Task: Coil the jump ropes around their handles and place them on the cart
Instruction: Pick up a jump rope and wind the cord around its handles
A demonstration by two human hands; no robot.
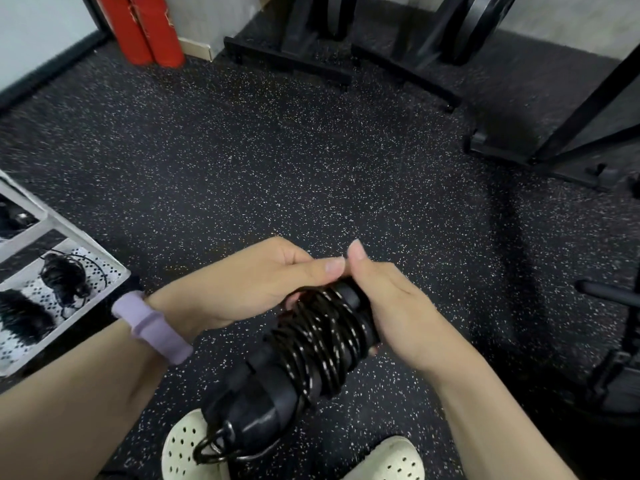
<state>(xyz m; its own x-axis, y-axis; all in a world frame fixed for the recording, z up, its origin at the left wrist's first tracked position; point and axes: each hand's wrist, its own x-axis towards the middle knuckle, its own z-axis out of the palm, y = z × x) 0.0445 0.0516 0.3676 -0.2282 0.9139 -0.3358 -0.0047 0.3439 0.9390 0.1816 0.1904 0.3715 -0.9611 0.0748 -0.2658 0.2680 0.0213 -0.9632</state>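
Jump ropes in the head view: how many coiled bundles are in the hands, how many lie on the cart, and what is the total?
In the hands, jump rope bundle: 1
On the cart lower tray, coiled bundles: 2
On the cart's upper tray, dark item, too cut off to identify: not counted
Total clearly visible: 3

Both bare forearms reach forward and angle inward until the hands meet at the middle, the left hand (249, 282) curled with its thumb tip against the raised thumb of the right hand (391, 306), whose fingers (372, 349) wrap underneath what they hold.
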